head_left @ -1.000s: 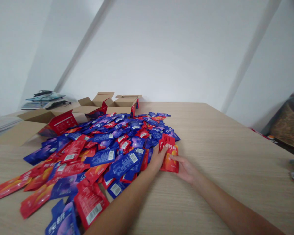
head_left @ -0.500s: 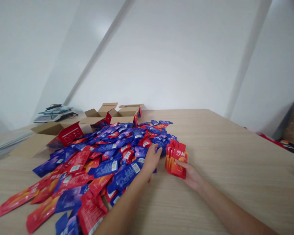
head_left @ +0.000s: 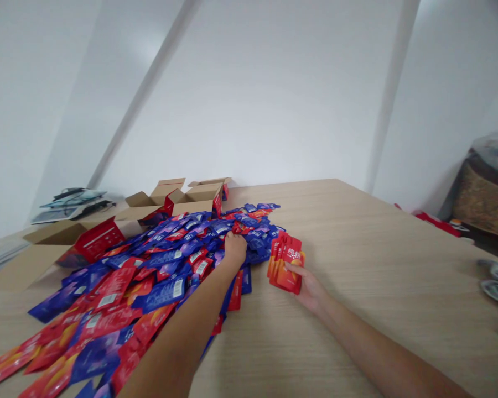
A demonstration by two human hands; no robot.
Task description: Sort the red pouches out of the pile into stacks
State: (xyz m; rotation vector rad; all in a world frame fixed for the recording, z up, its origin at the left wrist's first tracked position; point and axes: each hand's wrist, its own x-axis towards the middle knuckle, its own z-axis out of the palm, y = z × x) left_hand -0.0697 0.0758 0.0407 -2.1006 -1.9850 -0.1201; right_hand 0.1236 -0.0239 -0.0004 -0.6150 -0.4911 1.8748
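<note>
A wide pile of red and blue foil packets covers the left half of a light wooden table. My right hand grips a small upright stack of red packets just right of the pile's edge. My left hand reaches into the far part of the pile, fingers curled down onto a red packet among blue ones; whether it grips that packet is hidden by the back of the hand.
Open cardboard boxes with red printed flaps stand behind the pile at the left. A scale-like device sits far left. Shoes and a woven basket lie off the table's right edge.
My left hand has left the held stack and reached farther into the pile. My right hand has tilted the red stack upright and kept it beside the pile.
</note>
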